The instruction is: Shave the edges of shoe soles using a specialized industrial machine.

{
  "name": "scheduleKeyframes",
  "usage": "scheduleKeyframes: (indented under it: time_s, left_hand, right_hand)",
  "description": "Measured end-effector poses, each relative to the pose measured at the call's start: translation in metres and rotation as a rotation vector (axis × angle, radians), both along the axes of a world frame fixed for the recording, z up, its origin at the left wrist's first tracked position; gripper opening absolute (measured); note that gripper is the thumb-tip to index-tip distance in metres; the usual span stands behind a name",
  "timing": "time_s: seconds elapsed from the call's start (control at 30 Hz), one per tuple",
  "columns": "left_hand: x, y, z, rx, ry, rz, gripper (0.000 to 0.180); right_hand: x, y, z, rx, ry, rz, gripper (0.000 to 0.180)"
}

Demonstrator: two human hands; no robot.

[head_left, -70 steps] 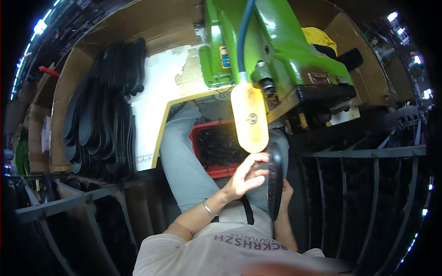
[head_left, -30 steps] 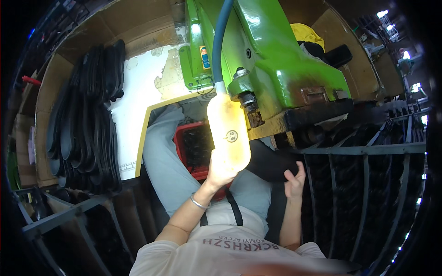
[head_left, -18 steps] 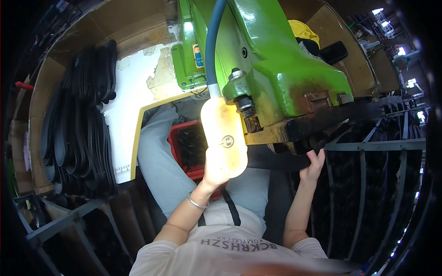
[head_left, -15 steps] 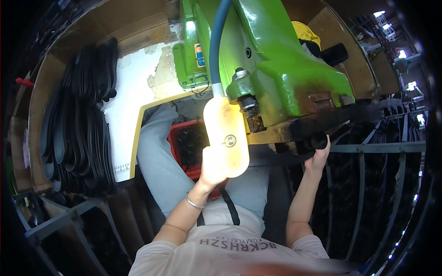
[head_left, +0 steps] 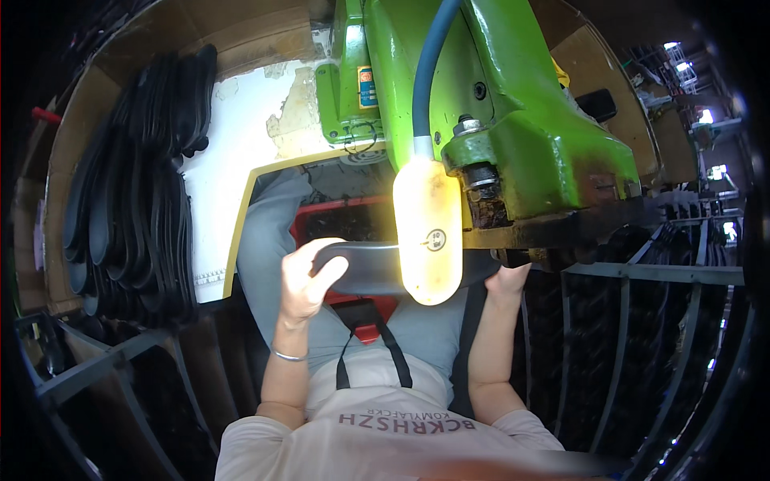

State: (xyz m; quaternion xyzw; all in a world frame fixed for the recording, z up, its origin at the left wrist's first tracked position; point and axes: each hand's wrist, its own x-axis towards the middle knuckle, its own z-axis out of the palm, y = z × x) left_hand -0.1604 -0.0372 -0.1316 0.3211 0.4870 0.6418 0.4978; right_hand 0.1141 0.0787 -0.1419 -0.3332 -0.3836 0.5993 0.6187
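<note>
passable: between tabletop [head_left: 233, 120] and lamp [head_left: 429, 228] | blocked: black sole [head_left: 365, 268] nearside, green machine [head_left: 521, 152] right

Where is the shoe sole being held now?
The black shoe sole is around the middle of the head view, its left end in the left hand, the right hand by its right end, partly behind the glowing yellow lamp.

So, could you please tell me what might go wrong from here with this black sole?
The right hand appears close to the green machine, so it could perhaps get knocked or pinched. The glowing yellow lamp covers the middle of the black sole in this view, so lifting the sole might bump it.
</note>
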Motion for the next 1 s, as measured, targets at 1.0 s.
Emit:
scheduleKeyframes:
  time_s: [1.0]
  left_hand:
    - [0.095, 0.029, -0.018, 0.219, 0.441, 0.041, 0.01]
  right_hand:
    - [0.018, -0.189, -0.023, -0.585, -0.307, 0.52, 0.043]
